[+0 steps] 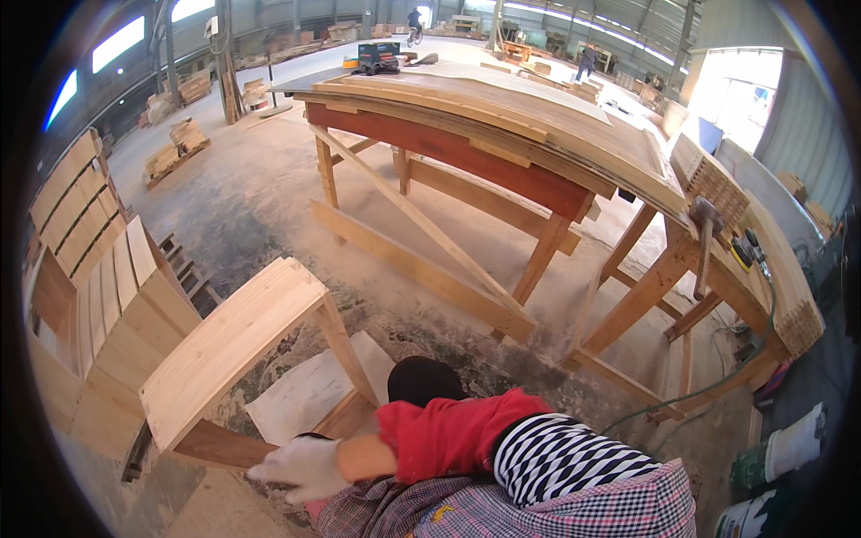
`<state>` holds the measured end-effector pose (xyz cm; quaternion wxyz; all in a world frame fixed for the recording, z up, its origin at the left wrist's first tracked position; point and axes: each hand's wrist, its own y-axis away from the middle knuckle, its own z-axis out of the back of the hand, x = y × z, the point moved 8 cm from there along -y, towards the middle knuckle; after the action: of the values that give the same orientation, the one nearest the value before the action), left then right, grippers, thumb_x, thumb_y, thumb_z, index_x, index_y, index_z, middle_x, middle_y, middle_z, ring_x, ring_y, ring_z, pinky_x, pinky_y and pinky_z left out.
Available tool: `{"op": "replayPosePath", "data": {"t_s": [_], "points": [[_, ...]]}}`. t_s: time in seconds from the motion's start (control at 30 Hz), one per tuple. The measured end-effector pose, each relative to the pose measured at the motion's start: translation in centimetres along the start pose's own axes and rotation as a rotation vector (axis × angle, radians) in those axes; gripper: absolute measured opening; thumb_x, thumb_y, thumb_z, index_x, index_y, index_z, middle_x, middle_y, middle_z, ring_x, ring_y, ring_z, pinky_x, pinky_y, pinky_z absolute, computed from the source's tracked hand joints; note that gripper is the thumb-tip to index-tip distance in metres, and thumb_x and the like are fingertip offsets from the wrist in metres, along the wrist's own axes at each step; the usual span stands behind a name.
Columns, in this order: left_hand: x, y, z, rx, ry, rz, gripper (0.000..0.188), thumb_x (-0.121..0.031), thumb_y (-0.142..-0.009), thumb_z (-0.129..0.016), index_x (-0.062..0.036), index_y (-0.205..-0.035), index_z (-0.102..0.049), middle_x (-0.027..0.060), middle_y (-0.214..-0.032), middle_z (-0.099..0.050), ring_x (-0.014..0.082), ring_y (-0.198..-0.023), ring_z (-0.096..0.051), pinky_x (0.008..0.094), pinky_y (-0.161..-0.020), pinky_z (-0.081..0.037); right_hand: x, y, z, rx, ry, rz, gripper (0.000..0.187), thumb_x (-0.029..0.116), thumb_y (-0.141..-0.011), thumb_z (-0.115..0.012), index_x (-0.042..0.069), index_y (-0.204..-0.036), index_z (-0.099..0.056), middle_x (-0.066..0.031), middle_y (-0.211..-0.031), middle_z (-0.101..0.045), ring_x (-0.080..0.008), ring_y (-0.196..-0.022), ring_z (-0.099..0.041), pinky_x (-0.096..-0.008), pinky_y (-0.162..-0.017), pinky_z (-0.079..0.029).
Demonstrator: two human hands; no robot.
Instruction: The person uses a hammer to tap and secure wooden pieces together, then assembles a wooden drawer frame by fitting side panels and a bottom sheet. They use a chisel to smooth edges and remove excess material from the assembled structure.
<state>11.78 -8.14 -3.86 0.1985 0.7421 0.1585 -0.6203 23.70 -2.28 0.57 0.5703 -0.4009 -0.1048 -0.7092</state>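
Observation:
My right hand (303,468), in a pale glove, reaches across from the right at the bottom of the view. Its fingers look stretched out and somewhat apart, though slightly blurred. It is closest to the lower side board (220,445) of an open wooden frame (235,345); whether it touches the board I cannot tell. A wide, pale plank forms the frame's upper face, and a narrow board (345,350) runs down from its far end. A red sleeve (448,435) and a striped sleeve cover (569,457) cover my arm. My left hand does not show.
A long workbench (457,166) carrying wooden panels stands ahead. On the right side lie a mallet (706,242) and a sander-like tool (744,249), with a hose (691,394) trailing down. Wooden boxes (126,287) stand at left. Buckets (780,444) are at lower right.

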Motion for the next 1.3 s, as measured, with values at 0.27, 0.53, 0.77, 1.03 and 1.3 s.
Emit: {"op": "replayPosePath", "data": {"t_s": [0.27, 0.53, 0.77, 1.03, 1.3], "points": [[2.2, 1.0, -0.7, 0.072, -0.122, 0.057, 0.032, -0.031, -0.097, -0.053, -0.0054, -0.116, -0.058, 0.0084, -0.102, -0.063, 0.0153, -0.087, -0.059, 0.0289, -0.072, -0.048, -11.8, 10.2, 4.1, -0.183, -0.004, -0.502, 0.044, 0.023, -0.089, -0.054, 0.003, -0.129, -0.055, -0.0219, -0.106, -0.066, -0.0356, -0.101, -0.064, -0.0408, -0.091, -0.049], [3.8, 1.8, -1.5, 0.158, -0.271, 0.082, 0.036, -0.036, -0.097, -0.051, -0.007, -0.118, -0.059, 0.0099, -0.105, -0.064, 0.0182, -0.089, -0.061, 0.0309, -0.075, -0.049, -13.1, 11.9, 3.4, -0.246, -0.154, -0.531, 0.042, 0.022, -0.092, -0.054, 0.0, -0.128, -0.056, -0.0219, -0.113, -0.065, -0.0336, -0.107, -0.063, -0.0382, -0.094, -0.048], [5.4, 3.0, 0.6, 0.155, -0.437, 0.125, 0.041, -0.04, -0.097, -0.05, -0.0084, -0.12, -0.06, 0.0112, -0.107, -0.065, 0.0206, -0.091, -0.062, 0.0326, -0.077, -0.051, -10.7, 11.3, 3.8, -0.19, -0.287, -0.621, 0.039, 0.019, -0.093, -0.055, -0.001, -0.126, -0.056, -0.0205, -0.113, -0.065, -0.0302, -0.106, -0.063, -0.0364, -0.093, -0.048], [9.2, 7.4, 9.0, 0.153, -0.785, 0.278, 0.045, -0.045, -0.097, -0.048, -0.0099, -0.122, -0.062, 0.0127, -0.11, -0.066, 0.0235, -0.094, -0.064, 0.0346, -0.08, -0.052, -14.4, 13.6, 1.1, -0.251, -0.522, -0.679, 0.036, 0.017, -0.096, -0.056, 0.002, -0.128, -0.056, -0.0044, -0.095, -0.062, -0.0106, -0.081, -0.059, -0.0272, -0.076, -0.051], [12.4, 20.9, 24.3, 0.475, -1.618, 0.724, 0.05, -0.05, -0.097, -0.047, -0.0115, -0.124, -0.063, 0.0142, -0.113, -0.067, 0.0263, -0.096, -0.065, 0.0366, -0.082, -0.054, -15.3, 13.9, 4.1, -0.377, -0.414, -0.625, 0.035, 0.016, -0.095, -0.056, 0.001, -0.126, -0.058, -0.0097, -0.1, -0.066, -0.0156, -0.09, -0.063, -0.0288, -0.084, -0.05]]}}
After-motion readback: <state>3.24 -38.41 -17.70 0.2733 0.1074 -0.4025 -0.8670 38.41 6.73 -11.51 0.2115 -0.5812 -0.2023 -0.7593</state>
